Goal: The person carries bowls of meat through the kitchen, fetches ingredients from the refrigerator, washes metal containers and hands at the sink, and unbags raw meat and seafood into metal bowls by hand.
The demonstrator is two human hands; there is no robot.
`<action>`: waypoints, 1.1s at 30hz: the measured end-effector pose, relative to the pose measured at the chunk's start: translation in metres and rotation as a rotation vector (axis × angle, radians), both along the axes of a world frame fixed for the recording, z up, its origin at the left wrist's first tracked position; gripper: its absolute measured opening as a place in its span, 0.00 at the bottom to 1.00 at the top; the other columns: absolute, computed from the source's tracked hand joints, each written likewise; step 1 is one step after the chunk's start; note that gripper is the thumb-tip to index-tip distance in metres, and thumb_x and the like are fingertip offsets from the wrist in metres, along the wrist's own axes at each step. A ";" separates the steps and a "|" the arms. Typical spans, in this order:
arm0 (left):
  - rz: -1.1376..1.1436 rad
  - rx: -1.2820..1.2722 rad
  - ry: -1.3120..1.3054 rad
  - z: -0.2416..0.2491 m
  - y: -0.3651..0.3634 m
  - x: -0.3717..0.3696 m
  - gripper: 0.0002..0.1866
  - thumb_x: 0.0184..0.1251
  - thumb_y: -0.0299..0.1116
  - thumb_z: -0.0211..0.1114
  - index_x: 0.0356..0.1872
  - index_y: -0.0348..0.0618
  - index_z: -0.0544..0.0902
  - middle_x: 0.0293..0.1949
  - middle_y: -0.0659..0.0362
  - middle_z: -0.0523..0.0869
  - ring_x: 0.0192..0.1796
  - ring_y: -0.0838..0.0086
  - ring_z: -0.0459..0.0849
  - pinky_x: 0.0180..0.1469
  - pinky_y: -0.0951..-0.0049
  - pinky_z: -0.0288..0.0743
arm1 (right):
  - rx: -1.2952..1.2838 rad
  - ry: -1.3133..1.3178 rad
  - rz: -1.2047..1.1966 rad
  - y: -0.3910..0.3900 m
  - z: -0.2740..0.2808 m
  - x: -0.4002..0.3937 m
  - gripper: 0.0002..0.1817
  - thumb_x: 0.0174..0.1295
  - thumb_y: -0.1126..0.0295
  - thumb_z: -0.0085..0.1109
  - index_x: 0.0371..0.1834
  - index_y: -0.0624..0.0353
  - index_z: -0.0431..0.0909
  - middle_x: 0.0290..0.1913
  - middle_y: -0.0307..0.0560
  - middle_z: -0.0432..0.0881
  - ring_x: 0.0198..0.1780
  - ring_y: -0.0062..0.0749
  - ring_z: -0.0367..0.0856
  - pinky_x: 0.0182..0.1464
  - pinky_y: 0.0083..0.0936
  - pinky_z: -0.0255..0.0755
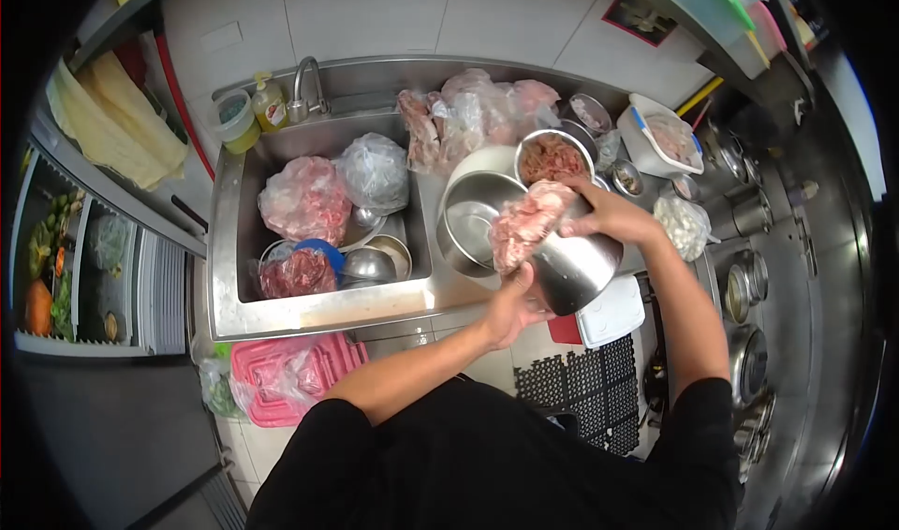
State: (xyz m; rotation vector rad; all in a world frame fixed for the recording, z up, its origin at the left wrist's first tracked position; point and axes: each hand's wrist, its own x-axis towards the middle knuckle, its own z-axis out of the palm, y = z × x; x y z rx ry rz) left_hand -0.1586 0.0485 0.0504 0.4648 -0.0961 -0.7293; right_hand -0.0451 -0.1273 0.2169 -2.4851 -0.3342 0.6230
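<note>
A steel pot is tilted on its side over the counter, its mouth towards the left. My left hand grips it from below near the rim. From above, my right hand is wrapped over its upper side, fingertips close to the meat. A lump of pale pink raw meat bulges at the tilted pot's mouth. Under that meat, a larger steel pot stands upright on the counter. Just behind my right hand sits a round metal container of reddish meat pieces.
The sink at left holds bagged meat and metal bowls. More bagged meat lies along the back wall. A white tub stands at back right. On the floor are a pink crate and black mat.
</note>
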 end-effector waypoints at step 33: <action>0.721 1.280 -1.226 0.016 0.087 0.092 0.34 0.55 0.33 0.75 0.63 0.39 0.72 0.60 0.45 0.77 0.62 0.49 0.75 0.67 0.57 0.66 | 0.461 -0.212 -0.554 -0.151 0.000 -0.096 0.26 0.27 0.79 0.81 0.29 0.58 0.72 0.63 0.43 0.72 0.55 0.27 0.75 0.52 0.22 0.72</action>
